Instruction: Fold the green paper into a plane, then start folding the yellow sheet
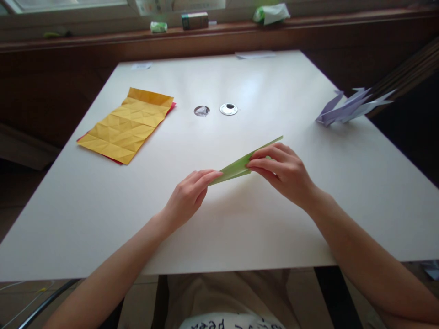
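A white table point(219, 219) is carrying the whole job, and the person seated at its near edge is working roughly at its middle. Well off to the left of the grip and farther back, a creased yellow sheet point(127, 124) is lying flat over a red sheet of which only the edges are showing. Well off to the right of the grip, at the table's side edge, pale purple folded figures point(350, 108) are resting in a cluster. Just beyond the grip, two small round fittings point(228, 109) are sitting in the tabletop. Between the hands, a narrow folded green paper point(240, 165) is being held just above the table, its long point rising away to the right. The right hand point(283, 173) is pinching the paper's middle between thumb and fingers, closed narrowly on it; the left hand point(188, 196) is pinching the near, lower tip with its fingertips. In my judgement a fold is being set or sharpened along the strip. The next move calls for keeping both edges aligned while pressing the crease, since the slender point will slip or skew easily.
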### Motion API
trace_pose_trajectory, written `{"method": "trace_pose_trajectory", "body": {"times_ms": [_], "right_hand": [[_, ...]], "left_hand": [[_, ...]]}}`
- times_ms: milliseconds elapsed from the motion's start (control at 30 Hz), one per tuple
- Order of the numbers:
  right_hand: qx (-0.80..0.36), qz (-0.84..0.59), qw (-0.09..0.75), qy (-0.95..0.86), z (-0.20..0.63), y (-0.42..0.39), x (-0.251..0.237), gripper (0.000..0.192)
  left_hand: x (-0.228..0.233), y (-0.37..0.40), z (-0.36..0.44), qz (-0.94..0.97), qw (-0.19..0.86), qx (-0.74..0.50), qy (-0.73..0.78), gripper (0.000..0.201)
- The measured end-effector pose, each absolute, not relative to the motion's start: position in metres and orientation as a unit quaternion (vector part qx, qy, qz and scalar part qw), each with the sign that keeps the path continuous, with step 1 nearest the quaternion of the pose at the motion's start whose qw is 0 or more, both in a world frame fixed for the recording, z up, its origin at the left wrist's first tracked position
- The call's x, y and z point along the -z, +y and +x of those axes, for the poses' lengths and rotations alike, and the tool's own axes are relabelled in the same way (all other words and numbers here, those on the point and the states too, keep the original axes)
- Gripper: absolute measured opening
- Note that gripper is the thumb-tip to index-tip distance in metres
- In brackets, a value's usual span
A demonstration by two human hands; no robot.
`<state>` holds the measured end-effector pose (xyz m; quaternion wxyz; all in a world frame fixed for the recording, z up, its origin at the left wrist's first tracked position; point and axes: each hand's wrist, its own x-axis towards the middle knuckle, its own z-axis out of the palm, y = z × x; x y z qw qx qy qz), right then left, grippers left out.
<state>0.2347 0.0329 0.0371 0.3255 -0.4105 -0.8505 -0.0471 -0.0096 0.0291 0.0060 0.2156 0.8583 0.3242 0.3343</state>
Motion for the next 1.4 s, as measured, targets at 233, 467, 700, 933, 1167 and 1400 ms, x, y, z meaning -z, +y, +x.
{"method": "trace_pose_trajectory", "body": {"times_ms": [233,467,700,933,1167,1400], "right_hand": [[0.005,-0.404,0.313,-0.860,0.231,0.031,-0.032,0.015],[0.006,-0.403,0.293,-0.867,0.226,0.030,-0.028,0.014],[0.002,-0.406,0.288,-0.867,0.225,0.030,-0.027,0.016],[-0.003,-0.406,0.259,-0.876,0.227,0.031,-0.019,0.013],[0.000,-0.392,0.274,-0.878,0.223,0.030,-0.016,0.010],[-0.002,-0.383,0.287,-0.878,0.223,0.027,-0.017,0.002]], "left_hand": [[-0.003,0.029,-0.008,0.841,0.293,-0.285,0.355,0.033],[-0.002,0.029,-0.004,0.792,0.410,-0.227,0.392,0.029],[-0.005,0.026,-0.003,0.750,0.470,-0.232,0.403,0.031],[-0.002,0.026,-0.001,0.818,0.351,-0.243,0.386,0.015],[0.002,0.026,-0.001,0.842,0.301,-0.242,0.377,0.014],[0.003,0.026,0.000,0.844,0.266,-0.259,0.388,0.015]]}}
